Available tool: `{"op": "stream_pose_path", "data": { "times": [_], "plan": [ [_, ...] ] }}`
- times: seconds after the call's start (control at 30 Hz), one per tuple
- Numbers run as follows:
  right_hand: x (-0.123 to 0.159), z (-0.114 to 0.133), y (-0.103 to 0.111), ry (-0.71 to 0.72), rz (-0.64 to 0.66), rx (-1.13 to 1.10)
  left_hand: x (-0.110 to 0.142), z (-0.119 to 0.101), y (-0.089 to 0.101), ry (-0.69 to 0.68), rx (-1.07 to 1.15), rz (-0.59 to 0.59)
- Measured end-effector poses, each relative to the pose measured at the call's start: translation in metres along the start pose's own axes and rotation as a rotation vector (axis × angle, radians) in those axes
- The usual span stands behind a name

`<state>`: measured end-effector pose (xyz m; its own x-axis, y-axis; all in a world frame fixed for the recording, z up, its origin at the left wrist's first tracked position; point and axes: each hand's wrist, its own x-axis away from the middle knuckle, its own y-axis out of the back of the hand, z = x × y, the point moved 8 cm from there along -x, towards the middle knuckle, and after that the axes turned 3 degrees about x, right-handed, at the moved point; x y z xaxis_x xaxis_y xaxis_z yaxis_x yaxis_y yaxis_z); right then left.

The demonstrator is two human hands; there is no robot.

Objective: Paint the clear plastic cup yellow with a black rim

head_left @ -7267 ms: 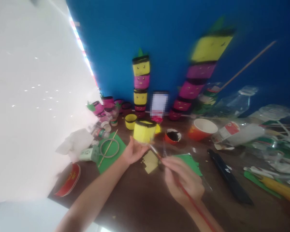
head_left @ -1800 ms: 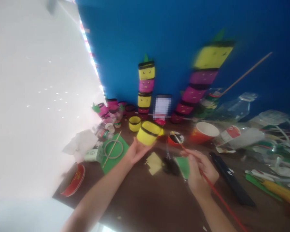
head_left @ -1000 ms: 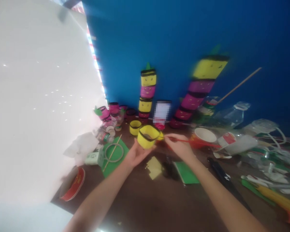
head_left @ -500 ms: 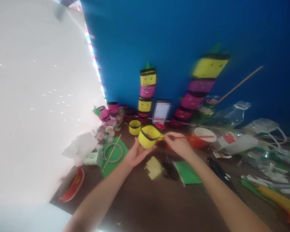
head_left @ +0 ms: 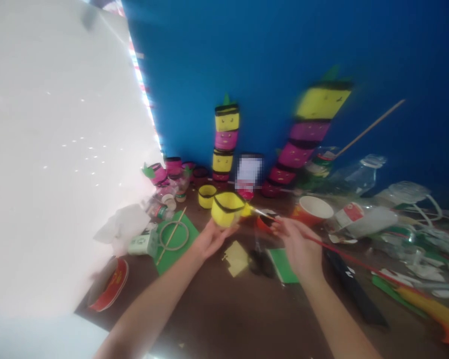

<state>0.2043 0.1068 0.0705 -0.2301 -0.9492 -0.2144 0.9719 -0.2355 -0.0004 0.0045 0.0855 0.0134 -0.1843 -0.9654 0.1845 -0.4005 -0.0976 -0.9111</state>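
Note:
My left hand (head_left: 211, 239) is closed around the lower part of a small yellow cup (head_left: 225, 213) with a black rim, raised above the table. In my right hand (head_left: 301, 249) is a long paintbrush (head_left: 336, 253) with a red handle, pinched near its front end. Its pale metal collar points left, and the yellow tip meets or overlaps the cup's right side; blur hides the exact contact. Behind the held cup, a second yellow cup (head_left: 207, 199) stands on the table. A torn pale-yellow scrap (head_left: 236, 259) lies below the hands.
Two towers of yellow and magenta cups, one upright (head_left: 225, 140) and one leaning (head_left: 297, 154), rise against the blue wall. A paper cup (head_left: 314, 209) and plastic bottles (head_left: 362, 217) crowd the right. Green sheets (head_left: 189, 229), a tape ring (head_left: 174, 236) and a red-banded tub (head_left: 114, 286) are left.
My right hand has moved right and down, and the paintbrush now slants down to the right instead of lying nearly level. My left hand and the cup stay almost in place.

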Motion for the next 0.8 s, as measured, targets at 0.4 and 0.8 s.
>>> {"op": "stream_pose_path", "data": {
  "times": [0.4, 0.8],
  "plan": [
    [0.084, 0.063, -0.008, 0.546, 0.110, 0.243, 0.001, 0.011, 0.015, 0.072, 0.053, -0.241],
    [0.107, 0.089, -0.024, 0.927, 0.052, 0.404, 0.002, 0.022, 0.014, 0.119, 0.001, -0.158]
  ]
}}
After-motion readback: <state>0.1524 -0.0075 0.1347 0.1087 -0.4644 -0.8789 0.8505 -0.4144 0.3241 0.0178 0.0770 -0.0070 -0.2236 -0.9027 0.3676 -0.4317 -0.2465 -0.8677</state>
